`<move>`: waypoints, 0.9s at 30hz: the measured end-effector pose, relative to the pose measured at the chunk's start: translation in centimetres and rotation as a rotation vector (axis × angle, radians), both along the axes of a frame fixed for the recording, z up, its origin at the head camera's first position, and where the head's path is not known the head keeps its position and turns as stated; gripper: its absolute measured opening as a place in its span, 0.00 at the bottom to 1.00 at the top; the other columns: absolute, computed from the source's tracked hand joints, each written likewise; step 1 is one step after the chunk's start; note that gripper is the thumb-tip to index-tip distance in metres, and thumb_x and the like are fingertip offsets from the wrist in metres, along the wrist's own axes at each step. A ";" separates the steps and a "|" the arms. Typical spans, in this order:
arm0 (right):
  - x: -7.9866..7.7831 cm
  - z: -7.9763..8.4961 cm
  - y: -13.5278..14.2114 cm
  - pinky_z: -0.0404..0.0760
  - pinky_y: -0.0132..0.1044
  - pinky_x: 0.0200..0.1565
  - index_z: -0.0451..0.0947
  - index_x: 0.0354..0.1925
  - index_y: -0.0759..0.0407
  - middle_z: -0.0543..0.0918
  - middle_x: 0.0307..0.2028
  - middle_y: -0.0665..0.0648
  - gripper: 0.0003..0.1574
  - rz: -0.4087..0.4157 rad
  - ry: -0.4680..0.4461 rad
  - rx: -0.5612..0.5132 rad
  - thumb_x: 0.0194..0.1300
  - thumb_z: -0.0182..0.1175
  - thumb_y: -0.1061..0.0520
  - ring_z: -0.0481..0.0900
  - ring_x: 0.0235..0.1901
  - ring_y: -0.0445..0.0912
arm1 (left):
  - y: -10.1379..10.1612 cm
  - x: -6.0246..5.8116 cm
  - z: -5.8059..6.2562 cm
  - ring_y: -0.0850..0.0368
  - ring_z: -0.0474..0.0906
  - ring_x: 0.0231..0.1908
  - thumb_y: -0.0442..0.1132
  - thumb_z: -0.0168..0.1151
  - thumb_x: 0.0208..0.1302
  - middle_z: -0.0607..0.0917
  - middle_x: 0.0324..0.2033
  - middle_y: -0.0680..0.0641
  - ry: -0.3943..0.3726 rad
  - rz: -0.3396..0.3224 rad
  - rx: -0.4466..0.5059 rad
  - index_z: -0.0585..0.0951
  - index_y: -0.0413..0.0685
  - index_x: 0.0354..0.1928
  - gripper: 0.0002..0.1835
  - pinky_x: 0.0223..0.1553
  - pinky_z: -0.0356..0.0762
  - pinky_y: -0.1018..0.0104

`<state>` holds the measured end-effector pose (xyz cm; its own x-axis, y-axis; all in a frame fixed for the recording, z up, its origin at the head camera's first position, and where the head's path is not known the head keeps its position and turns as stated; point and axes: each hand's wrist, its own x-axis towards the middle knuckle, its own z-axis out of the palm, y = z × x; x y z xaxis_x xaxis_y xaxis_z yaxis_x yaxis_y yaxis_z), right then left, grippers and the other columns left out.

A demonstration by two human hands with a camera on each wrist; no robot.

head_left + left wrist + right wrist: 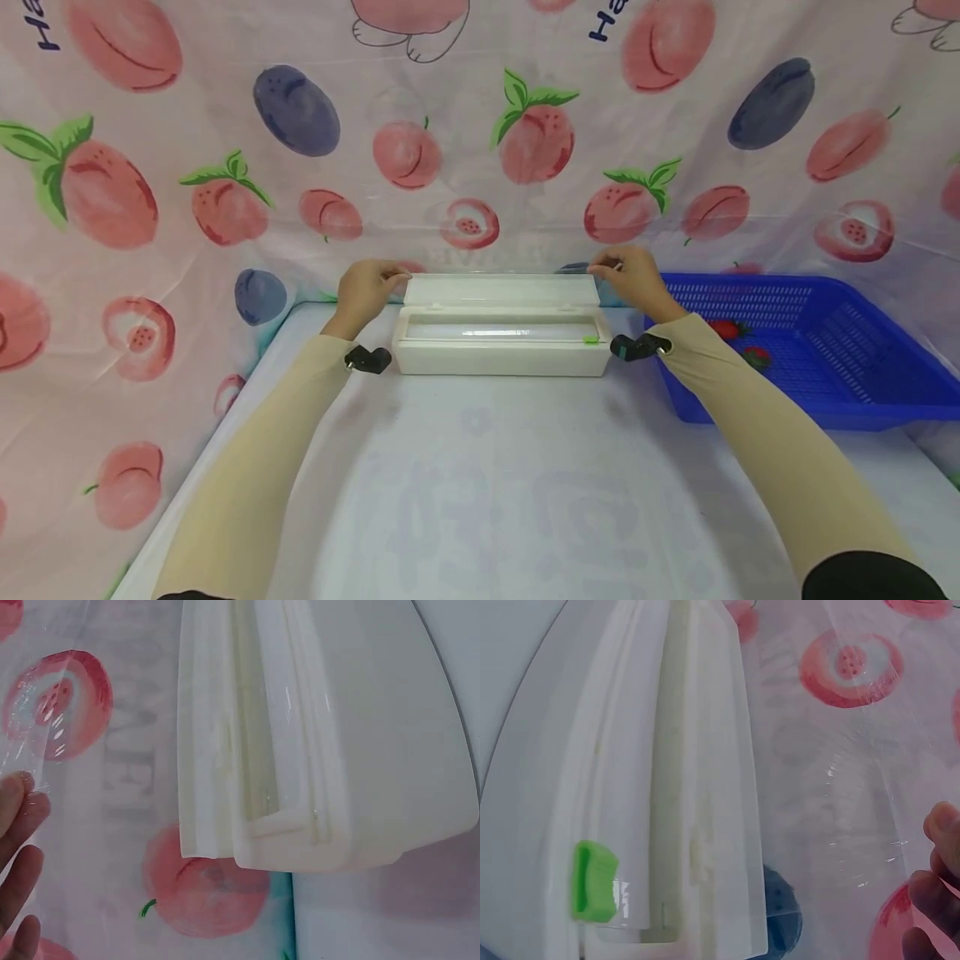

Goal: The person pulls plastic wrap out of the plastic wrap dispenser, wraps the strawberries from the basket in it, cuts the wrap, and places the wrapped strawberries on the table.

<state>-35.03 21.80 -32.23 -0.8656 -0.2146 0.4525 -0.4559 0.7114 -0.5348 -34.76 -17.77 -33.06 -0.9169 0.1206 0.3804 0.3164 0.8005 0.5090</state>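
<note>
Backdrop (420, 92) fills the wall side: pale pink sheet, lightly creased, printed with peaches and dark blue fruit. White tabletop (487, 483) is set against it; surface smooth, faint grey marks showing through, soft shadows cast under both arms. Basket (885, 412), blue perforated plastic, rectangular with flared walls, is placed at right, just beside the dispenser.

Dispenser (502, 360), glossy off-white plastic, long box with rounded edges, is seated near the far edge of the tabletop, centred between the hands. Long axis is run left-right, slot faced up. Clear film (855, 855), thin, glinting and wrinkled, is held up behind it. Lid (501, 290), flat and translucent white, is swung back on the far side.

Film roll (502, 331) is laid lengthwise in the slot. Film is pinched between thumb and fingertips of the left hand (363, 293), other fingers loosely bent, and likewise at its other side by the right hand (633, 277). Two strawberries (726, 329) are left in the basket. Green slider (594, 881), small block, is fitted at the dispenser's right end.
</note>
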 end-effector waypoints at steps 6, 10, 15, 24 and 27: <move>0.0 0.4 0.1 0.69 0.21 0.27 0.82 0.35 0.68 0.82 0.29 0.68 0.11 0.009 0.033 -0.001 0.63 0.60 0.59 0.78 0.27 0.51 | 0.0 0.0 0.4 0.55 0.72 0.22 0.45 0.61 0.62 0.78 0.13 0.48 0.055 0.007 0.027 0.87 0.48 0.40 0.11 0.23 0.63 0.67; 0.1 0.7 0.1 0.69 0.22 0.27 0.81 0.35 0.68 0.82 0.28 0.68 0.11 -0.003 0.034 -0.009 0.63 0.60 0.59 0.75 0.25 0.44 | 0.0 0.2 0.8 0.52 0.76 0.26 0.45 0.61 0.62 0.86 0.25 0.45 0.065 0.010 0.041 0.86 0.48 0.41 0.11 0.26 0.66 0.66; 0.4 1.3 0.0 0.68 0.24 0.27 0.80 0.34 0.68 0.82 0.28 0.68 0.11 -0.026 0.054 -0.002 0.63 0.60 0.59 0.77 0.26 0.51 | 0.0 0.3 1.4 0.49 0.79 0.33 0.43 0.62 0.62 0.87 0.36 0.43 0.071 0.015 0.044 0.86 0.47 0.42 0.11 0.32 0.70 0.61; 0.3 2.5 -0.1 0.67 0.26 0.24 0.82 0.34 0.66 0.83 0.28 0.65 0.07 -0.031 0.109 -0.008 0.61 0.62 0.61 0.76 0.23 0.44 | 0.1 0.7 2.4 0.49 0.78 0.34 0.43 0.62 0.62 0.87 0.37 0.43 0.111 0.031 0.042 0.86 0.46 0.41 0.10 0.34 0.71 0.59; 0.4 3.0 -0.1 0.67 0.27 0.23 0.82 0.34 0.67 0.83 0.29 0.66 0.09 -0.039 0.110 0.004 0.61 0.61 0.60 0.76 0.24 0.45 | 0.0 0.7 2.8 0.49 0.78 0.36 0.43 0.62 0.61 0.87 0.38 0.44 0.117 0.028 0.062 0.86 0.46 0.41 0.10 0.37 0.72 0.58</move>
